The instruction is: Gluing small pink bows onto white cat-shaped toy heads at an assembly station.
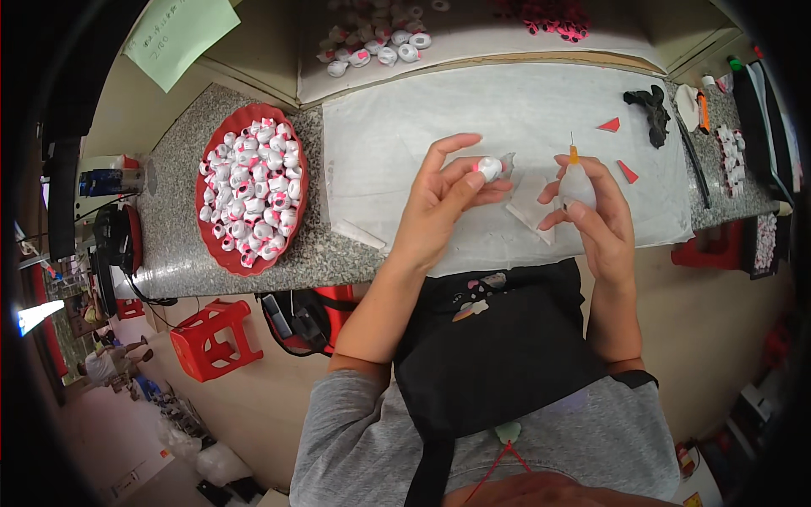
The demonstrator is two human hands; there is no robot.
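Note:
My left hand (438,201) pinches a small rounded white piece with a pink patch (489,168) between thumb and fingers, above the white paper sheet (405,127). A bit of grey material (508,163) shows beside that piece. In my right hand (610,221) is a white needle-tip squeeze bottle (576,182) with an orange neck, its thin needle pointing up and away from me. The bottle and the white piece are apart. Below and between my hands lies a folded white paper strip (530,221).
A red scalloped tray (203,215) heaped with similar white-and-pink pieces stands at left. More white pieces (388,56) and pink ones (568,32) lie on the shelf behind. Red scraps (627,171) and a crumpled black thing (649,114) lie to the right. A red stool (218,342) is below left.

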